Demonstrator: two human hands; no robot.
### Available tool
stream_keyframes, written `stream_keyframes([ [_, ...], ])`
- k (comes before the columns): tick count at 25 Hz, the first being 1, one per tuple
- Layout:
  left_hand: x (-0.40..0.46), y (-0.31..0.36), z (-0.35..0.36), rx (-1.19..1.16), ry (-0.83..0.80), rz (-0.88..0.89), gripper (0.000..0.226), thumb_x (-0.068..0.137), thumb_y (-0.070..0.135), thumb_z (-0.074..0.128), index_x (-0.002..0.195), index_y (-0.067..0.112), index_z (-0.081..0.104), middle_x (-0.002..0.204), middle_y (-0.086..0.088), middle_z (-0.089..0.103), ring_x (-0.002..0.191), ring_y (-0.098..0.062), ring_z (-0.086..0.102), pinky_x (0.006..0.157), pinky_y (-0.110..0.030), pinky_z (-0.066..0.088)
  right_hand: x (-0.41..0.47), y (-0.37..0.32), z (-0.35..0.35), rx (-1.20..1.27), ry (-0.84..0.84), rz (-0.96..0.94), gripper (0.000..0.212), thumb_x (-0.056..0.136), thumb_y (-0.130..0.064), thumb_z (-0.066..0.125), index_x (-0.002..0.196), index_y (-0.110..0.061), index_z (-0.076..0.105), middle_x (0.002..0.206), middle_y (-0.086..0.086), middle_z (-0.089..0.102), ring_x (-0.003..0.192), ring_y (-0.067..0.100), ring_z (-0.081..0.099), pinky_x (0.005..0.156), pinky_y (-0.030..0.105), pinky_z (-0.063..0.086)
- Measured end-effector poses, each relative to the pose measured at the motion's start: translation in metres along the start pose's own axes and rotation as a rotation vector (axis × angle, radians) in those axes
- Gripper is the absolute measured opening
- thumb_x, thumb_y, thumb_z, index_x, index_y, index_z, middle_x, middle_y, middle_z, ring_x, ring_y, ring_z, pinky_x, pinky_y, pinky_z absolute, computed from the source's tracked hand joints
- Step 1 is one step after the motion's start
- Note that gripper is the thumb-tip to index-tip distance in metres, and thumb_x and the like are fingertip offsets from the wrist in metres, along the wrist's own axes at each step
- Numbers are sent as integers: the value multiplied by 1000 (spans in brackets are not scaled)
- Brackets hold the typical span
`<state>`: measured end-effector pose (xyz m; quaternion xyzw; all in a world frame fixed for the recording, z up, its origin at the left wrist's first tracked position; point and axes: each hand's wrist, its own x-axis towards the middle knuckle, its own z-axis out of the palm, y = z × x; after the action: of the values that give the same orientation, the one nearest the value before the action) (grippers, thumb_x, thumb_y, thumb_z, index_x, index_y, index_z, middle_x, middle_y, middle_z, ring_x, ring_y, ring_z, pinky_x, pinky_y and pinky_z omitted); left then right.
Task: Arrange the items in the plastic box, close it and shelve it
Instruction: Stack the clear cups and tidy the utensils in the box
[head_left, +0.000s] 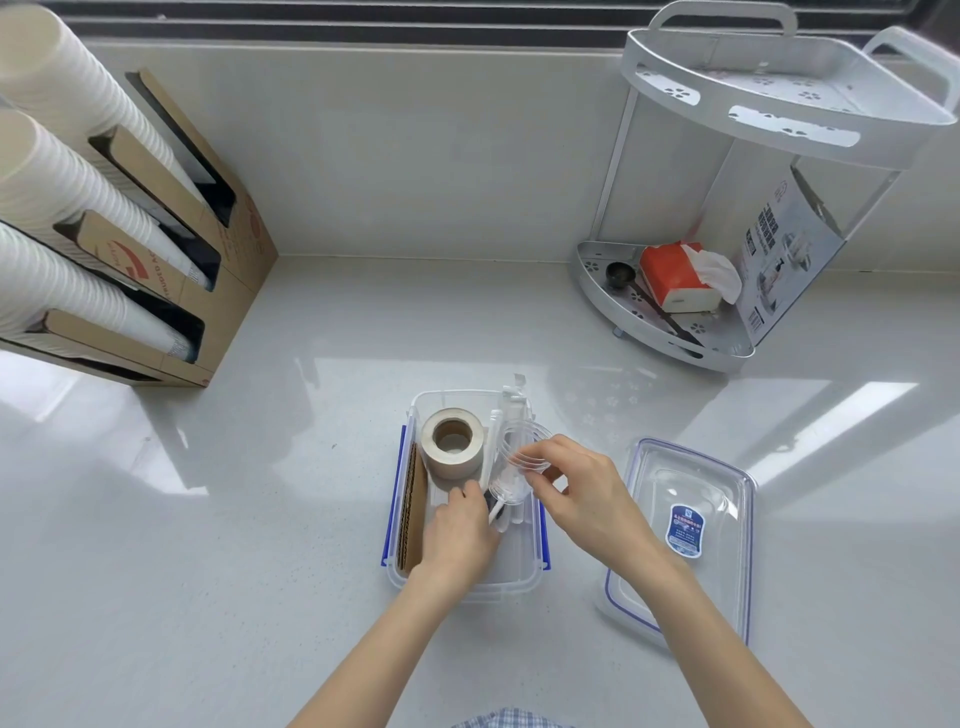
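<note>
A clear plastic box (511, 584) with blue side clips sits open on the counter in front of me. Inside it stand a roll of tape (451, 441) at the far left, a strip of corrugated cardboard (410, 514) along the left wall and several white plastic pieces (511, 402) at the far right. My left hand (457, 530) reaches into the box below the tape, fingers on a small white item. My right hand (584, 488) pinches a coil of clear tubing (524, 447) over the box's right side. The clear lid (685, 535), with a blue label, lies to the right.
A white two-tier corner shelf (691, 98) stands at the back right; its lower tier holds an orange tissue pack (675, 275), a black scoop (621, 275) and a printed box (784, 254). Cardboard dispensers (228, 244) with paper cup stacks (62, 156) line the left.
</note>
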<state>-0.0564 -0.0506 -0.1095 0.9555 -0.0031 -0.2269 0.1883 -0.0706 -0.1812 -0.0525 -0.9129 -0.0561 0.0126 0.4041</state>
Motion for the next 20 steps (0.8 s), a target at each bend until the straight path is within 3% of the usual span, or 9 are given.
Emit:
stream_keyframes([
  [5, 4, 4, -6, -366, -33, -18, 29, 84, 19, 52, 108, 3, 48, 101, -14, 62, 94, -29, 57, 74, -32, 41, 2, -2, -3, -11, 19, 0, 20, 87, -10, 53, 102, -16, 66, 100, 1, 67, 79, 15, 62, 75, 34, 54],
  [7, 1, 6, -8, -381, -75, 23, 30, 83, 20, 54, 110, 7, 50, 105, -13, 64, 98, -27, 58, 74, -29, 40, 3, -3, -4, -17, 17, -5, 21, 88, -10, 53, 104, -15, 65, 100, 2, 67, 81, 15, 62, 77, 34, 54],
  [10, -3, 2, -16, -402, -121, 48, 37, 84, 18, 51, 121, 9, 48, 119, -10, 61, 108, -24, 57, 88, -30, 44, 3, -3, -4, -25, 6, -13, 21, 88, -11, 53, 104, -16, 65, 100, 1, 67, 82, 17, 63, 78, 37, 54],
  [12, -7, -7, -27, -415, -84, 55, 47, 85, 18, 51, 131, 11, 40, 126, -7, 56, 111, -21, 57, 92, -28, 42, 3, -3, -2, -7, 1, -18, 20, 88, -12, 54, 103, -17, 65, 99, 0, 67, 82, 18, 63, 78, 38, 54],
  [18, -26, -30, -60, -401, 140, 264, 61, 82, 14, 59, 136, 15, 32, 120, -1, 48, 95, -8, 49, 77, -8, 32, 2, -12, 20, 11, -121, -75, 22, 89, -10, 52, 106, -14, 66, 100, 5, 67, 81, 18, 60, 81, 33, 51],
  [20, -31, -38, -59, -304, 181, 341, 64, 81, 16, 61, 137, 15, 30, 124, -2, 46, 105, -9, 46, 87, -8, 29, 1, -14, 31, -14, -195, -82, 25, 90, -10, 50, 109, -13, 65, 103, 6, 66, 83, 16, 57, 81, 28, 47],
])
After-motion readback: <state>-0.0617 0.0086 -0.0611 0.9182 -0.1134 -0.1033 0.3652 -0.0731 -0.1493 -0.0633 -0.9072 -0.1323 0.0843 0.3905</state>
